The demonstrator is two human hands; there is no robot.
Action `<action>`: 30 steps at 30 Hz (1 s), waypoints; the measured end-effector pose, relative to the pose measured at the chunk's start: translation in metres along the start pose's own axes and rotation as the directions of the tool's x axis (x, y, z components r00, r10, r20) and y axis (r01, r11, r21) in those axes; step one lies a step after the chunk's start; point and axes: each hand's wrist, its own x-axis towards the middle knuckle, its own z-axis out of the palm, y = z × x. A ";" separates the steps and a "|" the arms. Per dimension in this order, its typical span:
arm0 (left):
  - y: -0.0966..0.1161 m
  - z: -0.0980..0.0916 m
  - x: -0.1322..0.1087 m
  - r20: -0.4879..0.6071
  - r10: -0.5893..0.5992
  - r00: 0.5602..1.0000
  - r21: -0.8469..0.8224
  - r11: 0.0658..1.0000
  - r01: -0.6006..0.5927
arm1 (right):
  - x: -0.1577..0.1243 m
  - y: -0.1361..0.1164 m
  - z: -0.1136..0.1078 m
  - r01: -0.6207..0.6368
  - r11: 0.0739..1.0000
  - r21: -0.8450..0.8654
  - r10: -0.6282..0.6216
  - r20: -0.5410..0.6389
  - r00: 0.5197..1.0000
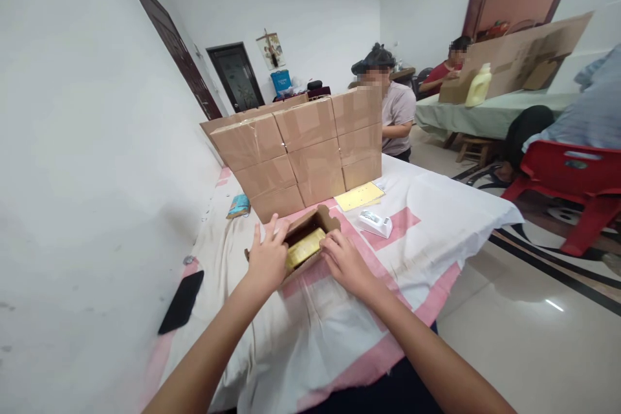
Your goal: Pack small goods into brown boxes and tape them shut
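Observation:
A small open cardboard box (315,221) lies on the white-and-pink cloth (417,207) of the table in front of me. Inside it shows a yellow-gold packet (305,248). My left hand (266,257) rests on the box's left side, its fingers spread and raised over the edge. My right hand (345,260) presses on the right edge of the box, fingers bent down onto the cardboard and the packet's end. Both forearms reach in from the bottom of the view.
Behind the box stands a stack of taped brown cartons (301,145). A yellow sheet (359,196), a white tape dispenser (374,223), a blue packet (238,206) and a black phone (182,301) lie around. Two people sit beyond; a red plastic chair (577,187) stands right.

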 end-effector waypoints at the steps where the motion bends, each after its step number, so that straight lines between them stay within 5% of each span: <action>1: 0.001 0.003 -0.002 0.012 0.006 1.000 -0.009 1.000 -0.006 | -0.002 -0.002 0.000 0.007 1.000 0.002 -0.007 -0.021 1.000; 7: -0.011 0.003 -0.005 -0.013 0.011 1.000 -0.111 0.994 -0.012 | -0.018 -0.018 -0.001 0.062 0.997 -0.039 -0.068 -0.164 0.984; 10: -0.026 -0.001 -0.004 -0.019 0.042 0.999 -0.228 0.973 -0.045 | -0.021 -0.021 -0.003 0.029 0.998 -0.054 -0.046 -0.348 0.936; 12: -0.037 -0.001 -0.010 -0.123 0.003 0.992 -0.386 0.921 -0.051 | -0.020 -0.017 -0.006 -0.036 0.999 -0.003 0.031 -0.421 0.906; 16: -0.044 0.018 -0.041 -0.330 -0.246 0.911 -0.638 0.770 -0.023 | -0.016 -0.003 -0.012 -0.121 0.956 0.267 0.187 -0.240 0.953; 19: -0.031 0.044 -0.065 -0.315 -0.282 0.906 -0.704 0.710 -0.024 | -0.014 0.007 -0.014 -0.139 0.932 0.335 0.192 -0.131 0.973; 22: -0.018 0.062 -0.076 -0.281 -0.318 0.906 -0.753 0.658 -0.003 | -0.010 0.011 -0.014 -0.129 0.932 0.339 0.188 -0.145 0.972; 30: -0.010 0.056 -0.074 -0.192 -0.281 0.940 -0.788 0.615 0.022 | -0.008 0.009 -0.010 -0.169 0.907 0.386 0.216 -0.080 0.973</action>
